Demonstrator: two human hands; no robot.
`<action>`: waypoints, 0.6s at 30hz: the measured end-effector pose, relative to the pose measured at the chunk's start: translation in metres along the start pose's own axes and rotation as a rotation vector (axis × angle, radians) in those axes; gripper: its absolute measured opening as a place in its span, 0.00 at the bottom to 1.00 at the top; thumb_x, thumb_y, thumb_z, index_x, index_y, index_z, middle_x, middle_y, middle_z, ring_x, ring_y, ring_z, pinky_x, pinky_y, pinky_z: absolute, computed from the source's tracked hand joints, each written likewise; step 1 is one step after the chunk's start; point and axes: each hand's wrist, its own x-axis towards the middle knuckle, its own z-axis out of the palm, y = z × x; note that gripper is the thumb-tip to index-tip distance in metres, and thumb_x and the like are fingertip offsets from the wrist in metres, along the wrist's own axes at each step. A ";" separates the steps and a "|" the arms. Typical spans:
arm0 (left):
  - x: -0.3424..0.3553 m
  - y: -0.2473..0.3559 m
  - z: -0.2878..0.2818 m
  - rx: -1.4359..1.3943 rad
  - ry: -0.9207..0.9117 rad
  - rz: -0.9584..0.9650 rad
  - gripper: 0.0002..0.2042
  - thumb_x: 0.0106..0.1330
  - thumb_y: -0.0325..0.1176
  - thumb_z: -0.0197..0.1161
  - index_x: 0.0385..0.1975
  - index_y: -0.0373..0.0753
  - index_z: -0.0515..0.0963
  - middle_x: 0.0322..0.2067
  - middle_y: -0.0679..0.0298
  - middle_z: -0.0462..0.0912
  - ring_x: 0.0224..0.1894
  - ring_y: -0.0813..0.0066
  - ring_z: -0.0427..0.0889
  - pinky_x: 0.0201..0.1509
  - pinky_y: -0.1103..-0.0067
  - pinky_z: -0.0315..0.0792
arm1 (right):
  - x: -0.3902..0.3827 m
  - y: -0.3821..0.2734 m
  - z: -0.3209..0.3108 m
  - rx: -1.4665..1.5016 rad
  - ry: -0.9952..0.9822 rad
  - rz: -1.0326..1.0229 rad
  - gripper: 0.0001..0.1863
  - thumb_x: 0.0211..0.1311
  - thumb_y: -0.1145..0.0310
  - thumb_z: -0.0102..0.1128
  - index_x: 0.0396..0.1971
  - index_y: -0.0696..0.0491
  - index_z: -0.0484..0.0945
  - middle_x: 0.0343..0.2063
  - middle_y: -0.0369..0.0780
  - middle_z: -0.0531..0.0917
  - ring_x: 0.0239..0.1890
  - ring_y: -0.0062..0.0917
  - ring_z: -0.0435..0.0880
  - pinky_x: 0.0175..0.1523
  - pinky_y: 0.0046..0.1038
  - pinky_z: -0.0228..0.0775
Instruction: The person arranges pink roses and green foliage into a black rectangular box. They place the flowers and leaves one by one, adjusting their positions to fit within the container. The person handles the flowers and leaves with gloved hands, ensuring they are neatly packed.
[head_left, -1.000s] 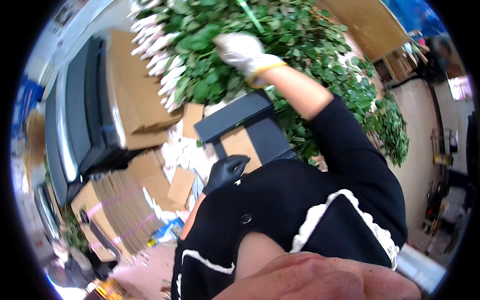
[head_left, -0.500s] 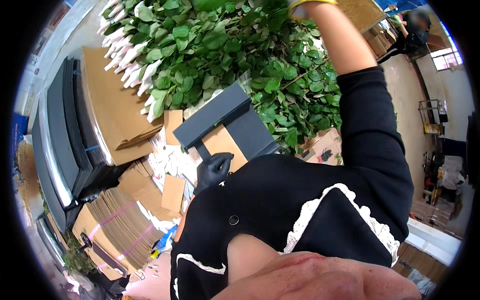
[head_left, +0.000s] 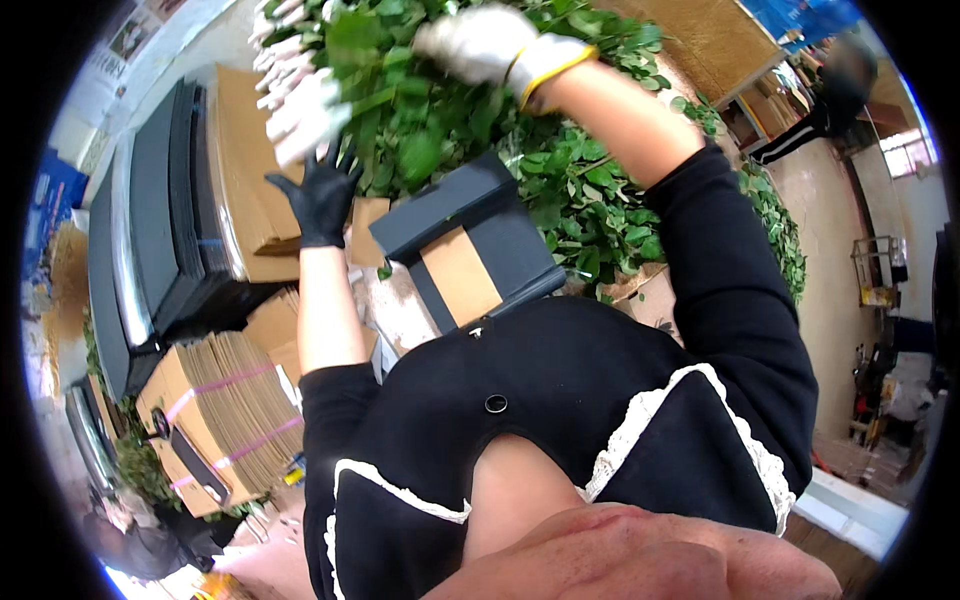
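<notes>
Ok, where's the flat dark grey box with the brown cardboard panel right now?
In the head view, the flat dark grey box sits centre frame, just right of the black-gloved left hand, against the green leafy stems.

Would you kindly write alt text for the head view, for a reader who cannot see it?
Seen from above, a person's right hand in a white glove and left hand in a black glove reach up into a heap of leafy green stems with wrapped white flower heads. Below the hands lies a dark box, with bundles of flat cardboard at the left.
</notes>
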 end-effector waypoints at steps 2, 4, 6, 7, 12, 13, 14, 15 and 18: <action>0.018 -0.032 0.000 0.270 0.391 0.289 0.43 0.60 0.70 0.51 0.66 0.41 0.62 0.65 0.58 0.66 0.65 0.62 0.65 0.73 0.60 0.51 | -0.017 -0.009 0.031 -0.069 -0.054 0.071 0.11 0.57 0.67 0.51 0.37 0.43 0.81 0.31 0.42 0.85 0.35 0.37 0.86 0.36 0.38 0.79; -0.013 -0.030 -0.003 0.108 0.396 0.145 0.42 0.60 0.69 0.52 0.65 0.41 0.63 0.64 0.60 0.67 0.64 0.61 0.66 0.72 0.60 0.53 | -0.022 -0.018 0.069 -0.005 0.042 0.167 0.10 0.52 0.70 0.54 0.32 0.41 0.82 0.31 0.39 0.85 0.35 0.35 0.86 0.34 0.38 0.79; -0.027 -0.036 -0.004 0.209 0.548 0.092 0.41 0.60 0.69 0.52 0.64 0.41 0.65 0.64 0.59 0.67 0.64 0.59 0.66 0.71 0.60 0.55 | -0.030 -0.029 0.084 0.049 0.077 0.234 0.08 0.48 0.70 0.56 0.28 0.43 0.82 0.29 0.39 0.85 0.34 0.36 0.86 0.35 0.39 0.78; -0.032 -0.036 -0.004 0.224 0.562 0.066 0.40 0.60 0.68 0.53 0.64 0.41 0.66 0.64 0.59 0.67 0.63 0.58 0.66 0.71 0.59 0.56 | -0.033 -0.034 0.085 0.085 0.096 0.208 0.08 0.47 0.69 0.57 0.28 0.44 0.82 0.28 0.39 0.85 0.33 0.36 0.86 0.36 0.40 0.78; -0.038 -0.026 -0.002 0.216 0.430 0.067 0.37 0.64 0.65 0.50 0.68 0.47 0.63 0.66 0.56 0.65 0.67 0.48 0.62 0.71 0.50 0.53 | -0.040 -0.046 0.092 0.190 0.224 0.061 0.05 0.48 0.66 0.59 0.26 0.47 0.81 0.25 0.41 0.84 0.32 0.39 0.85 0.34 0.42 0.77; -0.034 -0.023 0.001 0.277 0.400 0.067 0.38 0.64 0.67 0.47 0.69 0.48 0.62 0.66 0.54 0.63 0.67 0.47 0.60 0.71 0.50 0.51 | -0.042 -0.045 0.092 0.200 0.232 0.029 0.05 0.49 0.65 0.59 0.26 0.47 0.81 0.25 0.41 0.83 0.33 0.39 0.85 0.35 0.42 0.77; -0.033 -0.019 0.006 0.325 0.368 0.058 0.39 0.64 0.68 0.45 0.69 0.49 0.60 0.67 0.53 0.62 0.68 0.46 0.59 0.71 0.49 0.50 | -0.043 -0.045 0.092 0.230 0.225 -0.016 0.05 0.49 0.64 0.60 0.25 0.48 0.80 0.25 0.41 0.83 0.34 0.40 0.84 0.36 0.43 0.76; -0.029 -0.021 0.007 0.332 0.332 0.047 0.39 0.64 0.70 0.43 0.70 0.50 0.59 0.68 0.52 0.60 0.68 0.45 0.58 0.71 0.48 0.49 | -0.048 -0.038 0.089 0.247 0.231 -0.055 0.05 0.49 0.66 0.59 0.26 0.48 0.81 0.27 0.42 0.84 0.35 0.40 0.85 0.37 0.43 0.77; -0.009 -0.030 0.014 0.287 0.287 0.010 0.39 0.66 0.68 0.41 0.70 0.45 0.59 0.67 0.50 0.61 0.68 0.47 0.61 0.70 0.53 0.54 | -0.053 -0.002 0.119 0.218 0.044 0.061 0.09 0.50 0.69 0.59 0.32 0.47 0.83 0.31 0.42 0.85 0.38 0.40 0.85 0.41 0.40 0.78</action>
